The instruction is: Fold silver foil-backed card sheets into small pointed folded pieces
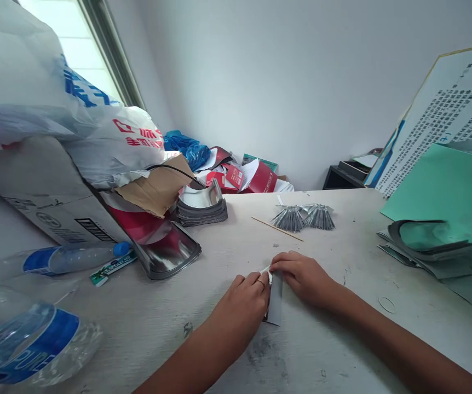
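Observation:
A narrow, folded silver-grey sheet point(276, 303) lies on the white table between my hands; its lower end shows a dark, printed side. My left hand point(246, 301), with a ring on one finger, presses along the sheet's left edge with its fingers bent together. From the right, my right hand point(304, 276) pinches the top end, where a thin white edge shows. The fingertips hide part of that end. Beyond them lie two fanned bundles of thin silver strips point(289, 219) and a thin wooden stick point(277, 229).
Stacked curved silver sheets point(203, 210) and glossy pouches point(168, 249) lie left. Nearer are a water bottle point(75, 258), a toothpaste box point(110, 268) and a large plastic bottle point(34, 345). Right are grey sheets point(429, 246), a green board point(453, 197) and a rubber band point(386, 305).

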The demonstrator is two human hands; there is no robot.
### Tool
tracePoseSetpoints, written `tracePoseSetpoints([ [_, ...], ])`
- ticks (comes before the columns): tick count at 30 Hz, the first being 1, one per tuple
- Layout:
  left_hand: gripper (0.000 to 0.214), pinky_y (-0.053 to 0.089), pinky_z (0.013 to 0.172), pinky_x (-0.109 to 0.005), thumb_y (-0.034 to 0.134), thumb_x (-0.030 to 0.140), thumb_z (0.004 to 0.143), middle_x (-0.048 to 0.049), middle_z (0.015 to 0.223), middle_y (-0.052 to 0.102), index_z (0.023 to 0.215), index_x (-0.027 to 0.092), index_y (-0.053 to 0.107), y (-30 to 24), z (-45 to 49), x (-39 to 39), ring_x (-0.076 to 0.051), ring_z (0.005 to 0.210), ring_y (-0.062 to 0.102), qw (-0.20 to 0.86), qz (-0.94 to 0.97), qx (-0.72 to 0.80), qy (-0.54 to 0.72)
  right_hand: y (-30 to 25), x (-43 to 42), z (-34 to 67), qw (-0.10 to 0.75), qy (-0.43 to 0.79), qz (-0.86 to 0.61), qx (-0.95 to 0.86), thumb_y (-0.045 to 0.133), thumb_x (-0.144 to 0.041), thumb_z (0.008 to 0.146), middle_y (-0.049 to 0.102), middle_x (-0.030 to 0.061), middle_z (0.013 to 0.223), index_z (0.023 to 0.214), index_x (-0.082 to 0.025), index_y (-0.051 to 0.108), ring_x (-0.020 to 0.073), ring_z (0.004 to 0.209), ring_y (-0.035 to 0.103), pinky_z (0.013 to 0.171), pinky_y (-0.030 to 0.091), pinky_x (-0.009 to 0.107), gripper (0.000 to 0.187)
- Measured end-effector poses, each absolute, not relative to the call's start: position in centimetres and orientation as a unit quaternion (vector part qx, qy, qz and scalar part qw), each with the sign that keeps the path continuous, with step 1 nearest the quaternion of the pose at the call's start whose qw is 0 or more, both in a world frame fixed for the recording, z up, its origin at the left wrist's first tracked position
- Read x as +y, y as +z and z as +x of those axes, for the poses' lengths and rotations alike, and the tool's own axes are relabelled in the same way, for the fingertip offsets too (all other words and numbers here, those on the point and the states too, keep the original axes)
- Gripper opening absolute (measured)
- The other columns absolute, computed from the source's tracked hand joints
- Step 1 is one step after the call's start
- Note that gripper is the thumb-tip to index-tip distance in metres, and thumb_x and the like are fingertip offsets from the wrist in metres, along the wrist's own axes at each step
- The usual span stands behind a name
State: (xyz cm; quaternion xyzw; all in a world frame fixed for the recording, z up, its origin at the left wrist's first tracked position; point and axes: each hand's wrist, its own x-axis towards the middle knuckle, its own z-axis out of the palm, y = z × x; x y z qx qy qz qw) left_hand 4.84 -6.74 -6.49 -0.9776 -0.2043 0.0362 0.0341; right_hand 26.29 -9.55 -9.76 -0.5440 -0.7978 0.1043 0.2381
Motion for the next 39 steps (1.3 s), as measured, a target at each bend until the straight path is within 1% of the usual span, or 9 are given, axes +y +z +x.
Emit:
tracePoseSetpoints([
  [4,0.035,0.046,0.086,-0.033,0.049,0.001,0.081,-0.0050,0.118,0.061,0.109,0.019,0.059,-5.8,4.3,-6.6,-0.021,0.108,0.055,-0.046,-0.975,-0.219,0.018,-10.7,-9.4,26.3,0.224,0.067,-0.582,-0.779,0.043,-0.011,0.093,0.069,0.0031,0.115,0.107,-0.024,0.070,0.0198,0.098,0.064,0.083,0.051,0.032,0.033],
  [7,0.031,0.045,0.081,-0.031,0.050,0.000,0.082,-0.0016,0.116,0.062,0.102,0.021,0.059,-5.8,3.8,-6.1,-0.019,0.102,0.056,-0.064,-0.968,-0.241,0.003,-10.8,-9.4,26.4,0.218,0.016,-0.550,-0.806,0.045,-0.011,0.092,0.070,0.0062,0.111,0.105,-0.022,0.069,0.0227,0.095,0.063,0.080,0.050,0.035,0.029],
  [12,0.014,0.044,0.083,-0.037,0.052,0.019,0.095,-0.0051,0.115,0.061,0.107,0.020,0.058,-6.4,3.6,-5.6,-0.023,0.103,0.056,-0.024,-0.967,-0.252,-0.031,-9.4,-10.4,26.1,0.288,-0.007,-0.457,-0.841,0.046,-0.014,0.096,0.069,0.0097,0.108,0.108,-0.018,0.065,0.0217,0.092,0.058,0.079,0.046,0.035,0.023],
  [15,0.013,0.045,0.082,-0.037,0.059,0.028,0.094,-0.0053,0.113,0.062,0.104,0.019,0.059,-6.7,3.8,-5.6,-0.023,0.103,0.056,-0.003,-0.964,-0.266,-0.028,-8.7,-11.2,25.3,0.248,0.033,-0.407,-0.878,0.052,-0.019,0.095,0.069,0.0068,0.099,0.099,-0.020,0.064,0.0192,0.086,0.056,0.075,0.043,0.033,0.013],
  [19,0.016,0.045,0.082,-0.038,0.061,0.031,0.093,-0.0061,0.110,0.062,0.101,0.018,0.062,-6.8,4.1,-5.9,-0.025,0.103,0.057,0.029,-0.957,-0.289,-0.025,-8.7,-12.0,24.2,0.171,0.007,-0.406,-0.898,0.059,-0.020,0.090,0.066,0.0021,0.083,0.083,-0.020,0.062,0.0182,0.080,0.054,0.075,0.037,0.034,0.008],
  [25,0.019,0.045,0.082,-0.039,0.061,0.034,0.094,-0.0056,0.103,0.063,0.098,0.017,0.065,-6.4,4.0,-6.0,-0.023,0.098,0.057,0.043,-0.964,-0.263,-0.022,-8.8,-12.5,23.9,0.151,0.015,-0.477,-0.866,0.072,-0.023,0.080,0.064,-0.0002,0.084,0.079,-0.020,0.059,0.0162,0.081,0.054,0.071,0.034,0.031,0.013],
  [33,0.015,0.046,0.083,-0.037,0.062,0.031,0.091,-0.0055,0.104,0.062,0.095,0.018,0.066,-5.9,4.0,-5.9,-0.023,0.101,0.057,0.011,-0.964,-0.265,-0.028,-9.7,-13.2,23.4,0.093,-0.161,-0.441,-0.878,0.057,-0.006,0.083,0.062,0.0025,0.078,0.081,-0.019,0.055,0.0191,0.072,0.050,0.069,0.029,0.037,0.013],
  [36,0.013,0.046,0.084,-0.037,0.060,0.029,0.091,-0.0057,0.105,0.062,0.096,0.018,0.065,-5.9,3.9,-5.8,-0.023,0.102,0.057,0.005,-0.964,-0.263,-0.032,-9.8,-13.1,23.5,0.098,-0.173,-0.431,-0.880,0.056,-0.005,0.084,0.062,0.0035,0.080,0.083,-0.019,0.055,0.0194,0.072,0.050,0.067,0.029,0.036,0.014],
  [39,0.012,0.046,0.087,-0.037,0.060,0.027,0.091,-0.0062,0.108,0.062,0.097,0.018,0.064,-5.9,3.7,-5.6,-0.023,0.104,0.057,-0.004,-0.965,-0.261,-0.036,-9.7,-12.8,23.5,0.127,-0.136,-0.442,-0.878,0.053,-0.003,0.085,0.062,0.0036,0.083,0.082,-0.019,0.055,0.0191,0.075,0.051,0.068,0.031,0.035,0.016],
])
